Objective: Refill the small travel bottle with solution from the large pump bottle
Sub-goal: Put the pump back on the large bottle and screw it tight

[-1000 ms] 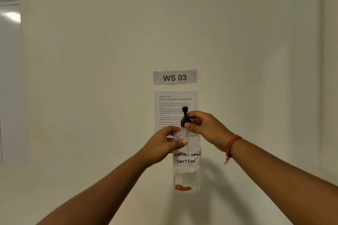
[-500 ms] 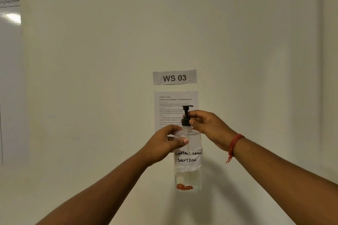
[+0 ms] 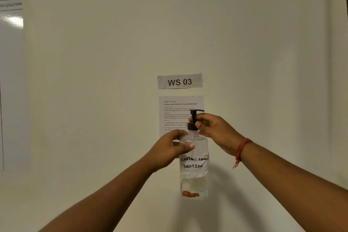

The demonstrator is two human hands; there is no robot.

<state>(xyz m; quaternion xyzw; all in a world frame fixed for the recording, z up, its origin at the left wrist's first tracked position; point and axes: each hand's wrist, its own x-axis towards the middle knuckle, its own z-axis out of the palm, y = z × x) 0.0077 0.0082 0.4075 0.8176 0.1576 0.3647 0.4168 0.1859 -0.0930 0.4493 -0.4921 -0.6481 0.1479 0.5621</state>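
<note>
The large clear pump bottle [image 3: 194,173] is held upright in front of the wall, with a white label reading "CONTACT LENS SOLUTION" and a little liquid and an orange mark near its base. My left hand [image 3: 170,149] grips its shoulder from the left, thumb across the front. My right hand [image 3: 214,130] pinches the black pump cap [image 3: 193,121] at its collar from the right; the nozzle points right. The small travel bottle is not in view.
A "WS 03" sign [image 3: 179,81] and a printed task sheet [image 3: 178,107] are taped to the pale wall behind the bottle. A whiteboard [image 3: 11,62] with handwriting hangs at the far left. A red thread band circles my right wrist.
The pump head has turned, its nozzle now pointing right. My right hand has shifted its pinch on the cap; the bottle and left hand have moved slightly right.
</note>
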